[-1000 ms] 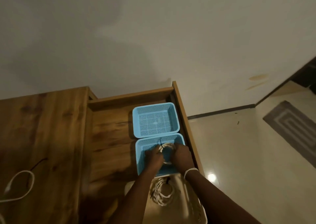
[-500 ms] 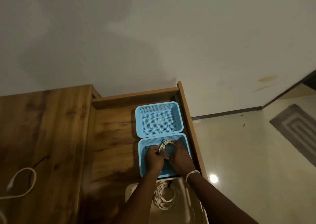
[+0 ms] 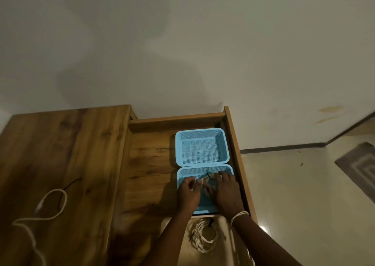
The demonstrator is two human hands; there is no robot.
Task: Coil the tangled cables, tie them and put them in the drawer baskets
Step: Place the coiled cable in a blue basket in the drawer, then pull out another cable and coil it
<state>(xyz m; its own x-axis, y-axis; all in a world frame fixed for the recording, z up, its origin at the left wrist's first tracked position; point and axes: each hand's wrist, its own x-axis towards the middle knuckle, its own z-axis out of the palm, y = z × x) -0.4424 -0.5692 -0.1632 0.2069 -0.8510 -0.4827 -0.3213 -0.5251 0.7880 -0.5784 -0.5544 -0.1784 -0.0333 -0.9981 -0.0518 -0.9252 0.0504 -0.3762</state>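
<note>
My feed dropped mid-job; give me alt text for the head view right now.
Both hands, left hand and right hand, reach into the near blue basket in the open wooden drawer, over a coiled pale cable there. The far blue basket holds nothing. Another tied coil lies in a cream basket nearer the person; a loose white cable trails across the desktop.

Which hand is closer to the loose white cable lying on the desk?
Left. The left hand lies on the loose white cable's side; the right hand is farther away.
</note>
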